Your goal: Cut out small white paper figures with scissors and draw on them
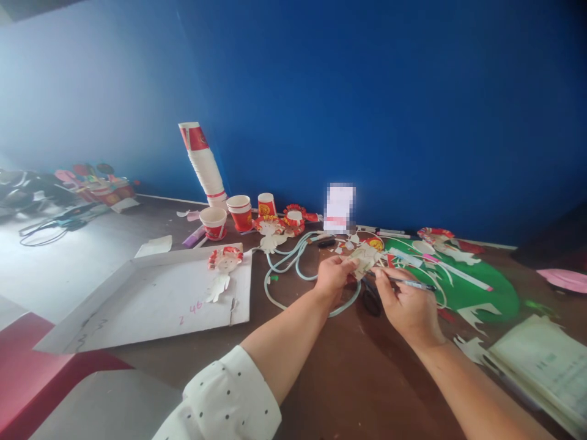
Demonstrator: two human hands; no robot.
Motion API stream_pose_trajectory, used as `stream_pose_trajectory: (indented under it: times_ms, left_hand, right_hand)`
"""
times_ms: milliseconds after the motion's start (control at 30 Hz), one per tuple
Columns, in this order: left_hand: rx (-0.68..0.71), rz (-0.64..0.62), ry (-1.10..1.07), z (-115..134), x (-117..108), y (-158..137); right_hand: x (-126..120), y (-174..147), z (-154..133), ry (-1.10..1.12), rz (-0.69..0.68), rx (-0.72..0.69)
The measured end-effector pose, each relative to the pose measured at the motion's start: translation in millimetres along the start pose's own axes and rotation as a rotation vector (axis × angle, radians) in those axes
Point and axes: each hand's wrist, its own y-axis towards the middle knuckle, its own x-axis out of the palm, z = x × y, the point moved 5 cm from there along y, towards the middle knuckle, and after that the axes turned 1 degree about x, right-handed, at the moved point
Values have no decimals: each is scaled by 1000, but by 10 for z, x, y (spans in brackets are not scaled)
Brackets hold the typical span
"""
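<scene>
My left hand (334, 274) pinches a pale paper cutout (365, 258) over the middle of the table. In my right hand (408, 299) is a slim pen (415, 283), its tip end close to the cutout; whether it touches is too small to tell. Black scissor handles (372, 299) lie just below, between the two hands. Behind the cutout are white paper scraps and a black marker (327, 242). A paper figure with a curled red rim (225, 260) rests on a white box lid (169, 293) at left.
A leaning stack of paper cups (206, 168) and red-and-white cups (239, 211) stand along the blue wall. A pale cable (270, 299) loops behind my forearm. To the right lie a green round sheet (499, 293), a pink-capped marker (463, 275) and an open book (541, 360).
</scene>
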Motion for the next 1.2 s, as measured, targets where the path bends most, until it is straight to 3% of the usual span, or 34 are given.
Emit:
stream_pose_trajectory:
  times_ms: [300, 600, 833, 1033, 1200]
  left_hand:
    - [-33, 50, -98, 10, -27, 9]
    - [-11, 16, -202, -24, -38, 59]
    - [5, 14, -197, -43, -40, 82]
    - [20, 16, -184, -48, -31, 70]
    - [37, 2, -142, -57, -21, 78]
  right_hand:
    - [-114, 35, 88, 181, 86, 142]
    - [12, -30, 208, 322, 21, 360]
    - [99, -79, 252, 314, -47, 351]
    - [29, -53, 221, 279, -27, 345]
    - [-51, -1, 133, 210, 33, 179]
